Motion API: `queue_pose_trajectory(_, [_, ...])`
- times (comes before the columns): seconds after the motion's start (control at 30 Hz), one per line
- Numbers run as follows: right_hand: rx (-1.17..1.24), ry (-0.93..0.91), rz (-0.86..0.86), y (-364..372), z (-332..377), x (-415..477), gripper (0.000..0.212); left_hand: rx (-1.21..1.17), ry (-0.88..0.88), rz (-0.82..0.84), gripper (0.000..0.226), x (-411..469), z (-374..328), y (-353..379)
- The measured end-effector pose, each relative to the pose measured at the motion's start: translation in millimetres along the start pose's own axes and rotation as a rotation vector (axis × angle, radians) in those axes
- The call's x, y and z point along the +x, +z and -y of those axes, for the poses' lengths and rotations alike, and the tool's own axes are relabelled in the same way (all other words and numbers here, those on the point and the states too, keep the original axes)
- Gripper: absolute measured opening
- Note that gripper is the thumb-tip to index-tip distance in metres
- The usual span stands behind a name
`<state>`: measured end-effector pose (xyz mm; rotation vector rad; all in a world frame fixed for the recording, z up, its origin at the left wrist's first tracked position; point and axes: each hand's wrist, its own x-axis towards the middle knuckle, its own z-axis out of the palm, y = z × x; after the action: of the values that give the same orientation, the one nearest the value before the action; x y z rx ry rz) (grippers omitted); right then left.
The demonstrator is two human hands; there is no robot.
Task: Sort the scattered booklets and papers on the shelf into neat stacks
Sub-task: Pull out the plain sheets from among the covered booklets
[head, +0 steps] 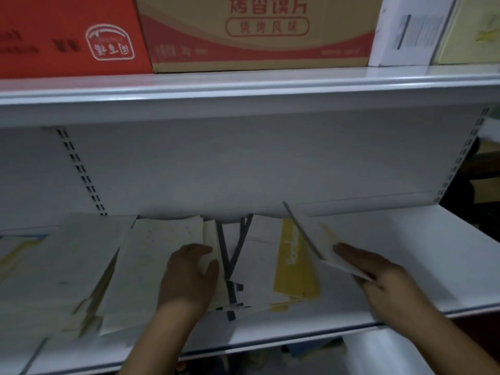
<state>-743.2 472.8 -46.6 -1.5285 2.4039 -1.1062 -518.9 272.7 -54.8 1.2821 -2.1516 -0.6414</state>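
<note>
Booklets and papers lie spread over the white shelf [392,239]. My left hand [189,274] grips the right edge of a pale stack of booklets [154,253] at mid-shelf. My right hand [378,272] holds a white booklet with a yellow mark [319,236], tilted up on its edge above the shelf. Between the hands lie a yellow booklet [295,266] and white sheets with grey stripes [238,253]. More pale booklets [67,266] overlap at the left.
The shelf above carries a red box [67,36], a brown and red carton [257,33] and a white package [411,31]. Slotted uprights [81,171] run down the back panel. Bare shelf surface extends to the right of my right hand.
</note>
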Motion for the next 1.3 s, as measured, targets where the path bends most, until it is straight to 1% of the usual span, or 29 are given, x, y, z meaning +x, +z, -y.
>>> queue_pose_trajectory(0.03, [-0.091, -0.110, 0.059, 20, 5, 10, 0.055, -0.045, 0.030, 0.011, 0.032, -2, -6, 4])
queue_pose_trajectory(0.07, [-0.187, -0.181, 0.196, 38, 11, 17, 0.052, -0.037, 0.061, 0.048, 0.031, -5, -9, 8])
queue_pose_trajectory(0.1, [-0.287, -0.241, 0.327, 53, 14, 24, 0.063, 0.008, 0.097, 0.066, 0.030, -8, -8, 12])
queue_pose_trajectory(0.13, [-0.303, -0.193, 0.451, 61, 18, 28, 0.090, 0.065, 0.117, 0.099, 0.030, -11, -8, 11])
queue_pose_trajectory(0.17, [-0.266, -0.056, 0.568, 64, 21, 31, 0.111, 0.126, 0.164, 0.087, 0.032, -12, -5, 10])
queue_pose_trajectory(0.2, [-0.184, 0.072, 0.595, 62, 26, 33, 0.115, 0.173, 0.224, 0.087, 0.033, -11, -1, 9])
queue_pose_trajectory(0.23, [-0.045, 0.171, 0.527, 64, 22, 34, 0.109, 0.170, 0.240, 0.109, 0.032, -10, 3, 8])
queue_pose_trajectory(0.3, [0.270, 0.402, 0.308, 64, 13, 39, 0.080, 0.291, 0.294, 0.095, 0.030, -10, 9, 9])
queue_pose_trajectory(0.33, [0.453, 0.499, 0.257, 64, 9, 44, 0.071, 0.319, 0.289, 0.120, 0.029, -10, 12, 11])
queue_pose_trajectory(0.37, [0.627, 0.583, 0.234, 66, 4, 50, 0.064, 0.295, 0.254, 0.166, 0.028, -9, 11, 12])
queue_pose_trajectory(0.4, [0.769, 0.639, 0.230, 69, -1, 56, 0.058, 0.284, 0.232, 0.170, 0.025, -10, 10, 12])
queue_pose_trajectory(0.43, [0.866, 0.670, 0.236, 69, 1, 61, 0.054, 0.279, 0.225, 0.166, 0.021, -10, 10, 12])
queue_pose_trajectory(0.47, [0.915, 0.685, 0.241, 70, 5, 65, 0.047, 0.285, 0.231, 0.163, 0.019, -10, 11, 12])
queue_pose_trajectory(0.5, [0.925, 0.705, 0.238, 71, 9, 68, 0.036, 0.271, 0.221, 0.181, 0.020, -12, 9, 10])
queue_pose_trajectory(0.53, [0.921, 0.720, 0.251, 71, 14, 72, 0.026, 0.277, 0.224, 0.163, 0.024, -12, 9, 10])
queue_pose_trajectory(0.57, [0.918, 0.740, 0.256, 72, 17, 76, 0.022, 0.257, 0.216, 0.162, 0.027, -12, 10, 10])
queue_pose_trajectory(0.67, [0.916, 0.789, 0.261, 73, 22, 84, 0.023, 0.224, 0.239, 0.130, 0.028, -14, 11, 9])
queue_pose_trajectory(0.73, [0.914, 0.806, 0.275, 76, 24, 86, 0.019, 0.229, 0.251, 0.130, 0.027, -14, 10, 10])
queue_pose_trajectory(0.8, [0.843, 0.793, 0.337, 79, 28, 88, 0.018, 0.238, 0.283, 0.095, 0.025, -13, 9, 10])
queue_pose_trajectory(0.9, [0.768, 0.739, 0.428, 78, 36, 91, 0.030, 0.243, 0.283, 0.084, 0.020, -13, 11, 11])
queue_pose_trajectory(1.0, [0.815, 0.628, 0.442, 77, 39, 89, 0.037, 0.281, 0.324, 0.037, 0.027, -13, 14, 14])
queue_pose_trajectory(1.03, [0.845, 0.615, 0.436, 78, 40, 87, 0.037, 0.286, 0.329, 0.026, 0.029, -13, 14, 14])
queue_pose_trajectory(1.1, [0.913, 0.659, 0.398, 80, 36, 86, 0.039, 0.299, 0.337, 0.007, 0.030, -12, 14, 15])
queue_pose_trajectory(1.2, [1.002, 0.753, 0.375, 80, 33, 82, 0.028, 0.313, 0.332, 0.022, 0.030, -13, 12, 15])
queue_pose_trajectory(1.27, [0.999, 0.704, 0.406, 80, 34, 81, 0.020, 0.318, 0.340, 0.018, 0.030, -12, 12, 16])
queue_pose_trajectory(1.3, [0.970, 0.661, 0.413, 81, 34, 80, 0.019, 0.311, 0.351, 0.007, 0.030, -12, 13, 16])
